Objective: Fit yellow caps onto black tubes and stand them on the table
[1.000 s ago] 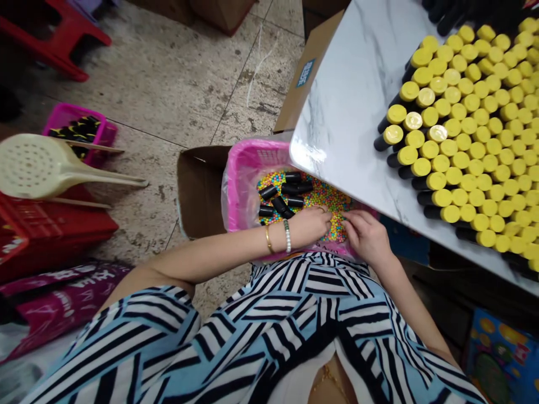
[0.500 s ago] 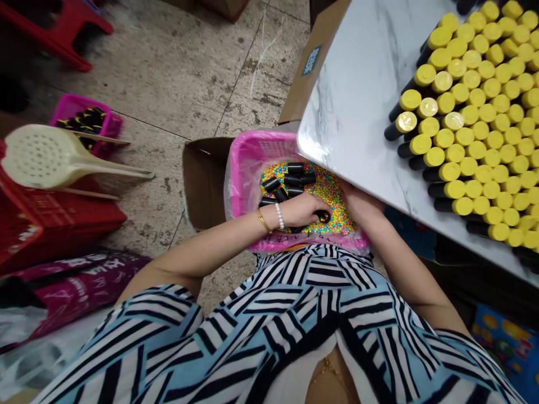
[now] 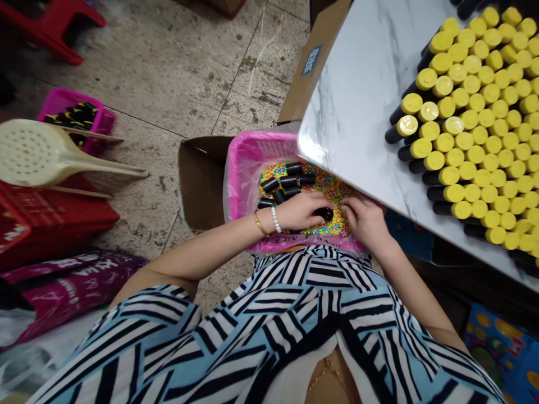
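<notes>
digging through tiny rainbow beads [image 3: 332,191] in a pink plastic basket [image 3: 248,151], left grip [image 3: 300,211] pinching a black tube [image 3: 324,214], right grip [image 3: 365,220] curled; tube needed lifting out.

A plastic basket [image 3: 248,168] sits right in front of me, small round candies [image 3: 332,193] inside, short cylindrical tubes [image 3: 286,182] lying on them. A marble-topped table [image 3: 349,95] juts in behind and right, rows of capped bottles [image 3: 475,134] on top. An open cardboard box [image 3: 202,179] stands just left of the basket.
</notes>
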Action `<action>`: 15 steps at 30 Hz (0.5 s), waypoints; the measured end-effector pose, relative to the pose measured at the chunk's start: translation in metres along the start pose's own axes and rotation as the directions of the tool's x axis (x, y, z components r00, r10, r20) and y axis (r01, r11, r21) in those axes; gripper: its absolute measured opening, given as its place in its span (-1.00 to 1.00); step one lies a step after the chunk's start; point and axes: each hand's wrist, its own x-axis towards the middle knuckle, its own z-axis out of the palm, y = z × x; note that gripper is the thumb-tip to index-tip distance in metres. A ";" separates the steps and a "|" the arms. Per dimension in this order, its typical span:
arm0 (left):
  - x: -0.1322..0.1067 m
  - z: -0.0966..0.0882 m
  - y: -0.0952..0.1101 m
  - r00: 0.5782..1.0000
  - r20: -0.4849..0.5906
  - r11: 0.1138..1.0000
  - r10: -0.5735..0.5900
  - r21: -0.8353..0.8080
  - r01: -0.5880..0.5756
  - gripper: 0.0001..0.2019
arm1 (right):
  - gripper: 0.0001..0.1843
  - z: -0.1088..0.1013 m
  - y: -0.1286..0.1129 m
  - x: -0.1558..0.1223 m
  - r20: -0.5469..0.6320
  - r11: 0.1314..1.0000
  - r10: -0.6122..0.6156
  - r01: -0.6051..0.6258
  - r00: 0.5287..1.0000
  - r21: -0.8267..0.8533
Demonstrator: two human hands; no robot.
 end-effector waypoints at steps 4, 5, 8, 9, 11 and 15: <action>0.001 -0.008 0.004 0.996 -0.058 0.991 0.066 -0.113 -0.072 -0.66 | -0.73 -0.002 0.008 -0.009 0.024 0.997 0.057 -0.058 0.998 0.052; 0.001 -0.010 0.006 0.994 -0.060 0.982 0.089 -0.161 -0.098 -0.66 | -0.71 -0.002 0.010 -0.010 0.045 0.997 0.061 -0.063 0.997 0.052; 0.004 -0.014 0.010 0.993 -0.022 0.942 0.115 -0.314 -0.116 -0.67 | -0.67 -0.002 0.011 -0.013 0.098 0.997 0.040 -0.046 0.994 0.067; 0.004 -0.015 0.010 0.995 -0.008 0.931 0.097 -0.353 -0.093 -0.67 | -0.69 -0.001 0.011 -0.014 0.115 0.997 0.031 -0.039 0.993 0.068; 0.005 -0.014 0.010 0.999 0.015 0.915 0.043 -0.402 -0.033 -0.66 | -0.79 0.002 0.008 -0.017 0.150 0.998 0.015 -0.023 0.989 0.053; 0.004 -0.009 0.007 1.000 0.018 0.949 -0.013 -0.316 0.018 -0.64 | -0.93 0.003 0.000 -0.023 0.131 0.994 -0.064 0.052 0.989 0.092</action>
